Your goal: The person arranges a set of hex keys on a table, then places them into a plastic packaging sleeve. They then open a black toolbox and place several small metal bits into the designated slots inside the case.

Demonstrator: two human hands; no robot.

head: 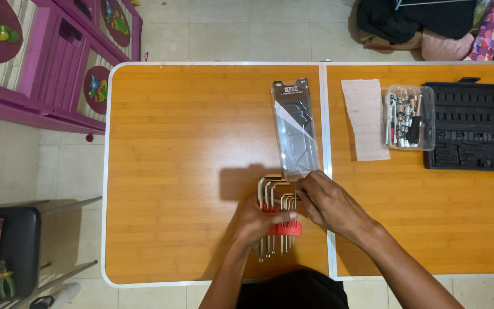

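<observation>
A set of L-shaped metal hex keys in a red plastic holder lies near the front edge of the orange wooden tabletop, beside its centre seam. From my remote seat I see the left hand closed over the holder, while the right hand pinches the bent end of one key. Just beyond sits an empty clear plastic blister pack. Further right lie a pale paper sheet, a clear box of sockets and an open black moulded case.
</observation>
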